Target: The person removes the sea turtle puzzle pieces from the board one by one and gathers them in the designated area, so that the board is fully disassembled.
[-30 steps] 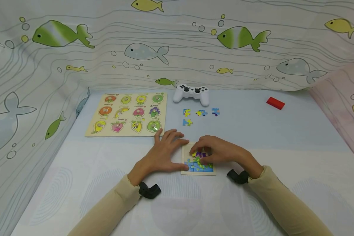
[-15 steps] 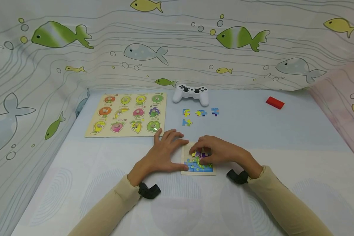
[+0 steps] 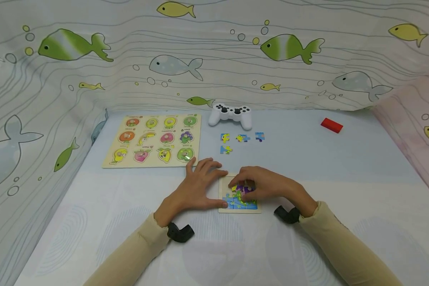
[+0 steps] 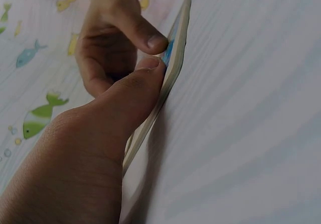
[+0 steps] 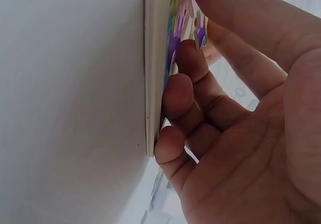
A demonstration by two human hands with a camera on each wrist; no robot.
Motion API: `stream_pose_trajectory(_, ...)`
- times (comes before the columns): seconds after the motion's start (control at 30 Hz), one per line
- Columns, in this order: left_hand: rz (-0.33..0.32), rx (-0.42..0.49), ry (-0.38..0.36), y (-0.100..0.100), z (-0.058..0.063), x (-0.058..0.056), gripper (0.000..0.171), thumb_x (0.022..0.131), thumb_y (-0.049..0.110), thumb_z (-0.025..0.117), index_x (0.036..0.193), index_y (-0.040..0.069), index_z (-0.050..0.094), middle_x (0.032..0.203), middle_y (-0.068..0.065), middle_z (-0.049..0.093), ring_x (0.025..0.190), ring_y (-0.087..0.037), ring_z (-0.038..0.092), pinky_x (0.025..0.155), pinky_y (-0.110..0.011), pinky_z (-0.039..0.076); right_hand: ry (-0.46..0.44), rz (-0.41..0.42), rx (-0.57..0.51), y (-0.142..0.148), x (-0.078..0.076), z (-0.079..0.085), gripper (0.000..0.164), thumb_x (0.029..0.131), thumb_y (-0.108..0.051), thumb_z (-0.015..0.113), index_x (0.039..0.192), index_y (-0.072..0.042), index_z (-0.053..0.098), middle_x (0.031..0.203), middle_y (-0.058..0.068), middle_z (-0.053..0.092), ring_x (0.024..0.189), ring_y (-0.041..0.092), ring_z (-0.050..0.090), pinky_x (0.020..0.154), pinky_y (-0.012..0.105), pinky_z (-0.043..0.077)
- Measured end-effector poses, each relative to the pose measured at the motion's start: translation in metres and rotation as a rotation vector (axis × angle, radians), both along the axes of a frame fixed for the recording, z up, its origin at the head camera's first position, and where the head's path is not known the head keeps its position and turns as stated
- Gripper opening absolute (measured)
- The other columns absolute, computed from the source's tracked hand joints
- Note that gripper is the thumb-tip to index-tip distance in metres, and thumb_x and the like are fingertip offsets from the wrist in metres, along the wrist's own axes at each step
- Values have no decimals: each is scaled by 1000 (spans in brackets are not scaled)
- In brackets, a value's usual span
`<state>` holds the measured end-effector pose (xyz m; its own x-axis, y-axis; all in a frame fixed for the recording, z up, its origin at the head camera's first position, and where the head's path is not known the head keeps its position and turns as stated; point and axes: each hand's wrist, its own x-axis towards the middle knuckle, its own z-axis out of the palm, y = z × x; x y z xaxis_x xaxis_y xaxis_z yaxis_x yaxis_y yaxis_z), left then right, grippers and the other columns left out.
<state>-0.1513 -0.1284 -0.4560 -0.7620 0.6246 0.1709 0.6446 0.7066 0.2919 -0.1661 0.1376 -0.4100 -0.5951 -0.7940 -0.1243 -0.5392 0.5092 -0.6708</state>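
Observation:
A small wooden jigsaw tray [image 3: 240, 211] lies in front of me, partly filled with blue, green, yellow and purple pieces. My left hand [image 3: 196, 186] is spread at its left side, thumb on the lower left corner and index finger at the upper left. In the left wrist view the thumb [image 4: 143, 78] presses along the tray's edge. My right hand [image 3: 262, 182] bends over the tray's upper right and hides part of it. In the right wrist view, a tilted purple jigsaw piece [image 5: 201, 30] is pinched between its fingers, and other fingertips [image 5: 178, 94] rest against the tray.
Several loose jigsaw pieces [image 3: 226, 149] lie beyond the tray. A white game controller [image 3: 230, 115] sits behind them. At the back left lies a wooden fruit puzzle board [image 3: 153, 161], close to the left fingertips. A red block [image 3: 331, 125] is at the back right.
The head view has tilted up slightly. Both hands keep nearly the same places at the tray, and the loose pieces have not moved.

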Motion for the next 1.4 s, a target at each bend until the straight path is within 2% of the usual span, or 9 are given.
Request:
stream_pose_trajectory(0.37, -6, 12, 6, 1, 0, 0, 84, 74, 76, 69, 142, 29, 56, 149, -2, 47, 148, -30, 31, 118, -69, 5, -8, -12, -20, 1, 1, 0, 42, 87, -17, 80, 127, -21, 70, 98, -4, 62, 89, 15, 54, 78, 28, 49)
stream_pose_trajectory(0.53, -1, 4, 5, 1, 0, 0, 85, 73, 76, 70, 142, 29, 56, 150, -2, 47, 149, -30, 31, 118, -69, 6, -28, -26, -43, 1, 1, 0, 37, 86, -16, 81, 122, -21, 70, 98, -2, 62, 89, 16, 55, 77, 28, 50)
stream_pose_trajectory(0.7, 5, 2, -4, 1, 1, 0, 84, 73, 76, 69, 142, 30, 56, 151, -1, 46, 149, -30, 31, 118, -69, 6, -13, -16, -51, 2, 1, 0, 34, 86, -16, 82, 117, -20, 72, 97, -2, 62, 87, 16, 55, 77, 27, 50)
stream_pose_trajectory(1.4, -2, 0, 4, 1, 0, 0, 84, 74, 75, 69, 143, 30, 55, 151, -2, 46, 149, -30, 31, 118, -70, 5, 19, -5, -28, 0, 0, -1, 33, 87, -20, 80, 120, -18, 74, 93, -4, 62, 83, 13, 55, 74, 24, 47)
